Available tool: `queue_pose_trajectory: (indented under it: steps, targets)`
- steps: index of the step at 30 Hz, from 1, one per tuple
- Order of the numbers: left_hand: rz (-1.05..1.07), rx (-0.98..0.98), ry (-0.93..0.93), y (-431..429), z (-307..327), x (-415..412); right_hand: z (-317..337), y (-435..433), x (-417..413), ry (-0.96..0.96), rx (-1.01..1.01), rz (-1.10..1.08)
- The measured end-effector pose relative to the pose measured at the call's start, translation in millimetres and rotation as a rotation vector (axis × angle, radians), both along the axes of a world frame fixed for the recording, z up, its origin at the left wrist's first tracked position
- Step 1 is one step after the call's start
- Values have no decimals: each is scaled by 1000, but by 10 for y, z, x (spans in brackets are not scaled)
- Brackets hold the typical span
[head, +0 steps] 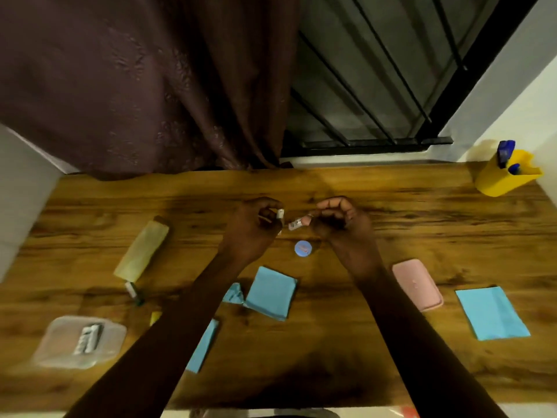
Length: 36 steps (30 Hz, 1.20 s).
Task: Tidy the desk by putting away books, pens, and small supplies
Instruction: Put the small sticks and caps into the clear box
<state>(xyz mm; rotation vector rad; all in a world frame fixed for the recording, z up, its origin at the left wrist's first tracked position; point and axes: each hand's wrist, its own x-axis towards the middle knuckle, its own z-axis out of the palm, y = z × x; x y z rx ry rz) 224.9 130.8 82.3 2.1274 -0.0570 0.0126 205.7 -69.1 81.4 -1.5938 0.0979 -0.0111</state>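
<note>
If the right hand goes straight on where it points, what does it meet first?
Likely the left hand, at the white cap it pinches; the right hand's white piece aims there, though depth is unclear.

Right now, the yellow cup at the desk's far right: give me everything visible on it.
The yellow cup looks like glossy plastic, open-topped, with squarish walls. It stands on the wooden desk at the far right corner, beside the white wall. A bulky blue tool and a blue pen end stick out of it.
</note>
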Motion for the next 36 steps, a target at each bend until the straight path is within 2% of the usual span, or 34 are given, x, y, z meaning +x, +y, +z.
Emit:
queue_pose_trajectory:
  steps: [11, 17, 21, 24, 29, 33, 36]
  targets:
    - [165, -152, 118, 1780, 297, -1210, 97, 1942, -586, 124, 208, 149]
    - [198, -187, 104, 2593, 176, -1738, 86, 2938, -991, 258, 230, 256]
    - [279, -208, 168, 3173, 154, -2000, 117, 3355, -1079, 222, 151, 232]
    - [337, -187, 182, 3584, 102, -2164, 102, 3573, -1139, 115, -84, 269]
    - [356, -201, 209, 3942, 9, -2296, -24, 3993, -1396, -87, -733, 460]
    - [302, -182, 208, 3980, 12, -2263, -76, 4289, -1491, -65, -1206, 535]
    - [270, -176, 212, 3975, -1, -2216, -73, 4376, -1539, 43, -1318, 540]
